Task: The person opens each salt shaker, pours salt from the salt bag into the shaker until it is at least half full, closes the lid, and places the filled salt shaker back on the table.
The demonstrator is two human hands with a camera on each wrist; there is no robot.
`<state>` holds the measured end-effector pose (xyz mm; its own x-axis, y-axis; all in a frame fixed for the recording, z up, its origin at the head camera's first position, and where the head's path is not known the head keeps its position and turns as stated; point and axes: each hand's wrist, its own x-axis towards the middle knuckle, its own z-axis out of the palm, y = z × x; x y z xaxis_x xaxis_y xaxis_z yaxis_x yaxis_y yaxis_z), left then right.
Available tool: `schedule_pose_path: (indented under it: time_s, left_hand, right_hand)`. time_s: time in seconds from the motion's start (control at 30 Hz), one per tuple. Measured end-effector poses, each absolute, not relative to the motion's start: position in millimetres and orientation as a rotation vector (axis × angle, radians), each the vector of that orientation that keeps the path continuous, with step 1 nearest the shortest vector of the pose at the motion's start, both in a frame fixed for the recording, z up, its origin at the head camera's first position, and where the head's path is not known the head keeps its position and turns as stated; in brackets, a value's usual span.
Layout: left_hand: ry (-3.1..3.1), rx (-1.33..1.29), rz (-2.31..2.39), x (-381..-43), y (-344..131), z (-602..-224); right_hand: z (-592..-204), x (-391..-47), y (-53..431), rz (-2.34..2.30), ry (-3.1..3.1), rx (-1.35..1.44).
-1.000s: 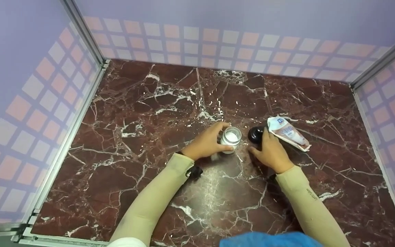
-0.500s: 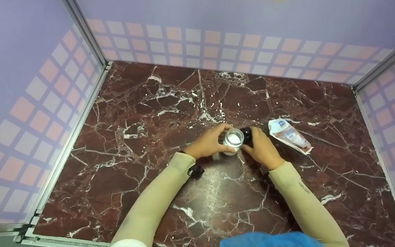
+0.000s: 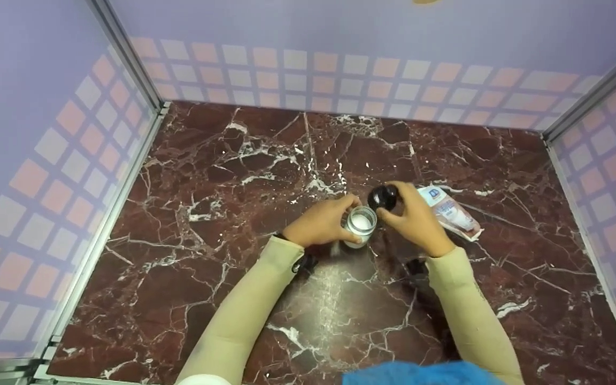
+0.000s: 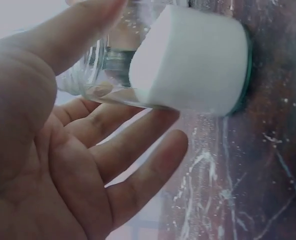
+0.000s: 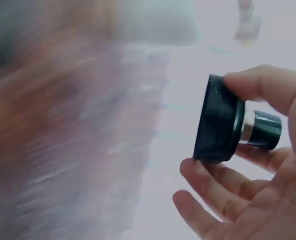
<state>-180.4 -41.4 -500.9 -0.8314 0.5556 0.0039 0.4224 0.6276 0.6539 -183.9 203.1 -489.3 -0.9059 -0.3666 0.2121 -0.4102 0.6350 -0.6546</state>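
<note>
A clear glass jar, partly filled with white powder, stands upright on the marbled table with its mouth uncovered. My left hand holds it from the left, thumb on the near side and fingers on the far side. In the left wrist view the powder fills the lower part of the jar. Just right of the jar's mouth, my right hand pinches a black lid between thumb and fingers. The right wrist view shows the lid with a wide round rim, a silver band and a narrow knob.
A white and brown packet lies on the table just right of my right hand. White specks are scattered behind the jar. Purple panels with pink and white squares enclose the back and sides.
My right hand has brought the black lid leftward from beside the packet to the jar and now holds it tilted. The left hand keeps its hold on the jar.
</note>
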Motion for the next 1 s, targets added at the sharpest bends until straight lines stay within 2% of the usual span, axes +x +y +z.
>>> schedule_pose_path:
  time_s: [0.17, 0.3, 0.63, 1.0]
  left_hand:
    - [2.656, 0.835, 0.959, -179, -41, -498]
    - [2.652, 0.826, 0.957, -180, -43, -498]
    - [2.628, 0.796, 0.966, -183, -44, -499]
    - [2.573, 0.769, 1.030, -180, -44, -500]
  right_hand:
    - [-456, -163, 195, 1.219, -2.696, 0.942]
    - [-447, -153, 186, 1.109, -2.751, 1.068]
    - [-457, -158, 182, 0.963, -2.873, 1.027]
    - [-465, -168, 193, 1.263, -2.923, 1.069]
